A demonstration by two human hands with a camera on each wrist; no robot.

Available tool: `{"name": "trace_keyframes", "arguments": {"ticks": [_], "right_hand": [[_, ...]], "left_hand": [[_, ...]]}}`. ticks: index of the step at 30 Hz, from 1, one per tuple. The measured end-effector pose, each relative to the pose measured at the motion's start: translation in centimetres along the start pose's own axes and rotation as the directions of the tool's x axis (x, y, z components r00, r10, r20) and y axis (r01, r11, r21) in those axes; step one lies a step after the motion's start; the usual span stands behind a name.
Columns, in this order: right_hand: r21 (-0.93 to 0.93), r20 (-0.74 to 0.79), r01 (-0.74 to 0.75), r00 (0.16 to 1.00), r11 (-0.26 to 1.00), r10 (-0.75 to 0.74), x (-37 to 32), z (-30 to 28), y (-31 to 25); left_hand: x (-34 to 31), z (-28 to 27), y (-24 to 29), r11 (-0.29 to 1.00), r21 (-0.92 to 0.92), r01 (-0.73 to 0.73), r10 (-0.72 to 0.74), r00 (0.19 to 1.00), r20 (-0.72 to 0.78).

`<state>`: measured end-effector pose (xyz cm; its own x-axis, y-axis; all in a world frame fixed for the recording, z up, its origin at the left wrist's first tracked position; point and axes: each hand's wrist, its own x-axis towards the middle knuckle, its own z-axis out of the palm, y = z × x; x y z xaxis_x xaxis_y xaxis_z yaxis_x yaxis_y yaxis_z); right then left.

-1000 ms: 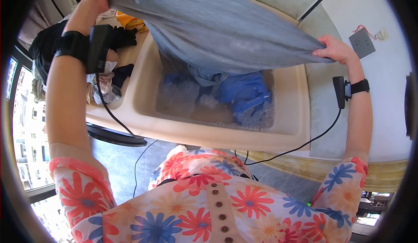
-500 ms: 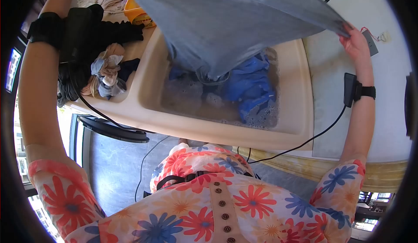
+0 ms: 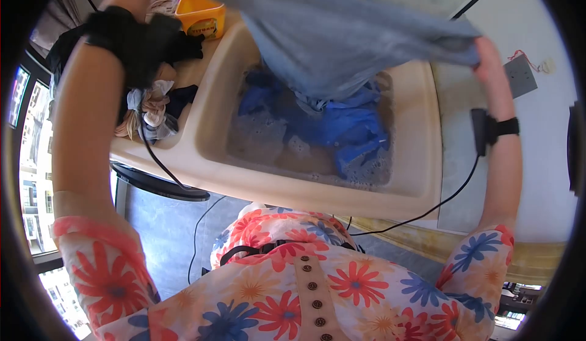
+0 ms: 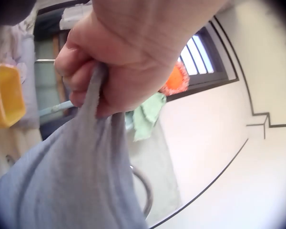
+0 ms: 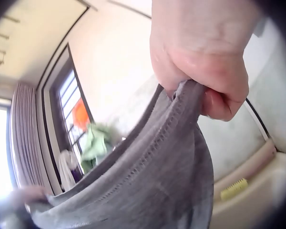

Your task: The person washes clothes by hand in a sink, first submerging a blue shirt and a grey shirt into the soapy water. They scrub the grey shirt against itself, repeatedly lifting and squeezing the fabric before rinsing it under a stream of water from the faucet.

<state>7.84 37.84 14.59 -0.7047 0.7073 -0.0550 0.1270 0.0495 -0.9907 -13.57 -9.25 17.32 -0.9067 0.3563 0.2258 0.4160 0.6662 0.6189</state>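
Observation:
A wet grey garment (image 3: 329, 42) is stretched between both hands above the sink (image 3: 274, 185), its lower part hanging to the soapy water. My left hand (image 4: 119, 62) grips one end of its edge in curled fingers, bunching the fabric. At the opposite end, my right hand (image 5: 205, 71) clutches the stitched hem, fingers folded round it. In the head view the right hand (image 3: 490, 63) is at the upper right, and the left hand is partly cut off at the top and blurred. Beneath the grey cloth, a blue garment (image 3: 354, 127) lies in the cloudy water.
Left of the basin are an orange plastic container (image 3: 204, 20), a bundle of light socks (image 3: 155, 106) and black clothing (image 3: 189, 46). A yellow brush (image 5: 234, 189) sits on the sink's edge. Cables run from both wrist cameras. A wall socket (image 3: 520, 76) is at the right.
Both hands first moved apart and up, widening the grey garment, then drew back inward. The cloth swings and is blurred now. Both hands have kept their hold.

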Motion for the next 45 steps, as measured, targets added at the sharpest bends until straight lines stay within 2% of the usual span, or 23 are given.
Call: {"name": "trace_keyframes", "arguments": {"ticks": [1, 3, 4, 5, 6, 7, 8, 10, 12, 16, 18, 19, 21, 22, 24, 26, 28, 29, 33, 35, 36, 42, 45], "right_hand": [[-0.169, -0.026, -0.062, 0.998, 0.984, 0.058, -1.9, 2.4, 2.6], [-0.474, 0.199, -0.029, 0.970, 0.880, 0.139, -1.7, 5.6, 10.5], [-0.407, 0.266, -0.125, 0.932, 0.905, 0.248, -3.2, 7.9, 14.0], [-0.425, 0.384, -0.040, 0.897, 0.904, 0.220, -3.9, 9.4, 18.0], [-0.676, 0.252, -0.036, 0.927, 0.736, 0.277, -6.2, 12.3, 18.8], [-0.717, 0.467, 0.210, 0.853, 0.665, 0.233, -5.4, 13.3, 22.8], [-0.822, 0.473, 0.272, 0.815, 0.501, 0.334, -6.9, 15.7, 23.0], [-0.713, 0.691, 0.547, 0.653, 0.439, 0.309, -8.2, 17.2, 27.5], [-0.776, 0.631, 0.501, 0.621, 0.384, 0.465, -9.8, 18.8, 28.8], [-0.792, 0.597, 0.528, 0.563, 0.307, 0.571, -8.8, 19.0, 32.8], [-0.683, 0.543, 0.701, 0.301, 0.205, 0.784, -7.9, 19.0, 33.7], [-0.684, 0.541, 0.700, 0.299, 0.205, 0.786, -7.9, 18.7, 33.9], [-0.642, 0.699, 0.700, 0.368, 0.312, 0.614, -7.8, 17.4, 33.6], [-0.641, 0.701, 0.702, 0.368, 0.312, 0.611, -7.8, 17.0, 31.7], [-0.859, 0.504, 0.183, 0.462, 0.477, 0.730, -7.3, 15.6, 27.7], [-0.604, 0.525, -0.313, 0.536, 0.733, 0.661, -5.9, 12.4, 26.7], [-0.405, 0.427, -0.381, 0.725, 0.831, 0.541, -5.7, 10.1, 22.6], [-0.436, 0.386, -0.353, 0.757, 0.828, 0.527, -5.5, 9.3, 20.1], [-0.543, 0.217, -0.199, 0.905, 0.815, 0.366, -3.7, 5.4, 13.2], [-0.577, 0.104, -0.152, 0.961, 0.802, 0.257, -3.6, 4.1, 9.6], [-0.572, 0.059, -0.134, 0.977, 0.809, 0.203, -3.8, 3.8, 7.7], [-0.723, 0.000, 0.011, 1.000, 0.691, -0.015, -5.8, 3.3, -1.4], [-0.709, -0.037, 0.043, 0.995, 0.704, -0.098, -6.4, 2.9, -4.0]], "left_hand": [[-0.2, 2.1, -0.7, 0.986, 0.163, -0.032, 0.002, 0.984, 0.179], [0.0, 7.2, -2.4, 0.871, 0.460, -0.171, -0.102, 0.853, 0.512], [-0.5, 10.3, -3.8, 0.921, 0.386, -0.049, -0.196, 0.798, 0.570], [-0.3, 14.4, -6.5, 0.915, 0.368, -0.166, -0.129, 0.743, 0.657], [-1.0, 18.0, -8.1, 0.916, 0.383, -0.121, -0.206, 0.677, 0.707], [-3.4, 19.3, -7.4, 0.854, 0.402, -0.332, -0.066, 0.696, 0.715], [-4.2, 21.4, -7.7, 0.811, 0.378, -0.446, 0.004, 0.651, 0.759], [-5.4, 27.6, -11.1, 0.827, 0.307, -0.471, -0.030, 0.507, 0.861], [-7.4, 30.1, -12.4, 0.797, 0.232, -0.558, -0.016, 0.365, 0.931], [-9.8, 31.8, -13.2, 0.762, 0.355, -0.542, -0.179, 0.350, 0.919], [-10.1, 31.3, -13.1, 0.782, 0.369, -0.503, -0.191, 0.370, 0.909], [-9.7, 31.2, -13.2, 0.784, 0.366, -0.502, -0.190, 0.367, 0.911], [-7.8, 30.8, -13.4, 0.832, 0.225, -0.508, -0.151, 0.183, 0.971], [-6.7, 30.0, -13.4, 0.831, 0.228, -0.508, -0.152, 0.187, 0.971], [-4.5, 27.5, -13.3, 0.895, 0.171, -0.412, -0.047, 0.294, 0.955], [-2.8, 23.8, -12.7, 0.965, 0.065, 0.253, -0.184, 0.483, 0.856], [-1.3, 20.7, -12.2, 0.830, -0.227, 0.510, -0.135, 0.579, 0.804], [-0.9, 19.2, -11.7, 0.833, -0.234, 0.502, -0.130, 0.589, 0.798], [0.2, 13.5, -9.4, 0.754, -0.485, 0.443, -0.197, 0.857, 0.477], [0.9, 9.4, -7.7, 0.894, -0.324, 0.309, -0.204, 0.925, 0.320], [1.5, 8.4, -7.9, 0.890, -0.383, 0.247, -0.168, 0.959, 0.227], [3.2, 1.3, -6.0, 0.915, -0.330, 0.230, -0.219, 0.973, 0.070], [3.2, -0.3, -6.6, 0.981, -0.181, -0.063, 0.025, 0.979, -0.202]]}}
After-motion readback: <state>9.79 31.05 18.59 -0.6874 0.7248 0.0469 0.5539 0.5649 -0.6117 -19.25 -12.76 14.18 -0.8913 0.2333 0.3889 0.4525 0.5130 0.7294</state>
